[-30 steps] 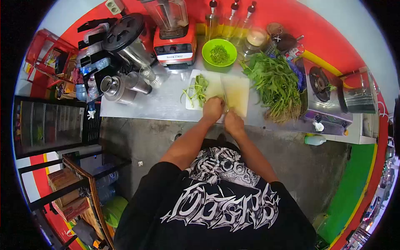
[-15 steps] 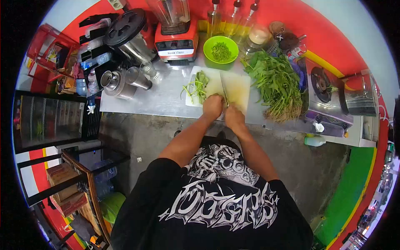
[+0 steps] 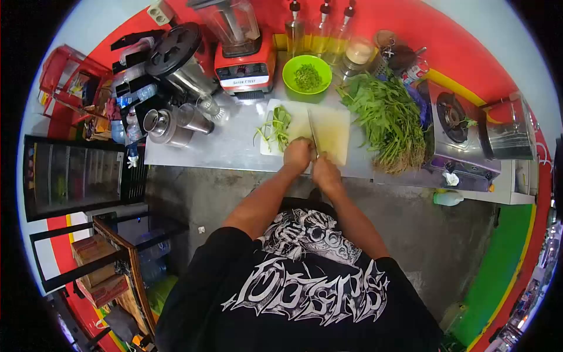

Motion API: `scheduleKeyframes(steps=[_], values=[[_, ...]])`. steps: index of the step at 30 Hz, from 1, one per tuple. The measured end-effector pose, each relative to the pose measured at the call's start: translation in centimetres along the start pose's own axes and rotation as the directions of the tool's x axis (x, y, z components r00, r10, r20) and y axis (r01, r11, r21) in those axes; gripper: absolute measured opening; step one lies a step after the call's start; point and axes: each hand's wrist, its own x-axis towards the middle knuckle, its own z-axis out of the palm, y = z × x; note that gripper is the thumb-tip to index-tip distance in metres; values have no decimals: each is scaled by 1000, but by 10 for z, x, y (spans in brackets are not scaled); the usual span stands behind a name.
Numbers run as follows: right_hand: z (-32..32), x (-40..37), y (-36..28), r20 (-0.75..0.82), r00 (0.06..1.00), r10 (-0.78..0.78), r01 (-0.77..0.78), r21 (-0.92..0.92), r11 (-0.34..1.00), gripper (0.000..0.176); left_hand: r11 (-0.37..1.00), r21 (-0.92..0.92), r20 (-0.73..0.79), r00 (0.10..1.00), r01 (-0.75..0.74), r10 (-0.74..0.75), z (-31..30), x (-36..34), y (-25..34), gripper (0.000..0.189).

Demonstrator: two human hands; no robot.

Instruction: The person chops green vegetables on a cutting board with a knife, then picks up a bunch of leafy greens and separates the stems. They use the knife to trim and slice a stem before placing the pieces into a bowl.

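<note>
A knife [image 3: 313, 130] is gripped in my right hand [image 3: 326, 173], its blade pointing away from me across the white cutting board [image 3: 335, 136]. Close to the left of the blade, my left hand [image 3: 299, 154] is closed at the board's near edge; whatever its fingers hold is hidden. A small pile of leafy green stems [image 3: 279, 125] lies on the board's left part. Beyond the board stands a lime-green bowl [image 3: 290, 88] with chopped greens [image 3: 307, 77] inside. To the right rests a large bunch of leafy greens with roots [image 3: 387, 120].
Behind the board are a red blender [image 3: 245, 69] and several pump bottles [image 3: 295, 29]. Metal shakers [image 3: 170, 127] and glasses [image 3: 210, 107] stand on the steel counter [image 3: 220, 144] at left. A gas stove [image 3: 450, 120] is at right, with a bottle [image 3: 448, 199] on the floor below.
The view has shifted slightly. Both hands stay together at the board's near edge, with the knife in nearly the same place. The stem pile and the bowl look unchanged.
</note>
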Motion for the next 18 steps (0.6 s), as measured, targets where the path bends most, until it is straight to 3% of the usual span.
scheduleKeyframes(steps=[4,6,10,12,16,18], values=[[-6,5,0,28,997,-72,72,-16,997,34,1000,-22,37,999,-17,18,-1,-1,-3,15],[-13,8,-4,25,996,-85,87,-49,995,35,993,-3,-13,993,-114,114,0,0,-5,14],[-3,3,1,75,996,-55,60,-68,996,34,994,-3,-75,991,-113,113,0,-7,-1,15],[6,0,3,-13,1000,-21,21,29,999,32,993,-17,-94,989,-121,119,3,-8,-4,15],[-3,0,4,76,997,10,-14,50,999,33,992,-26,-165,979,-125,119,10,-8,-3,13],[-6,-2,12,48,997,-53,51,39,998,32,992,-18,-168,978,-124,120,12,-15,2,12]])
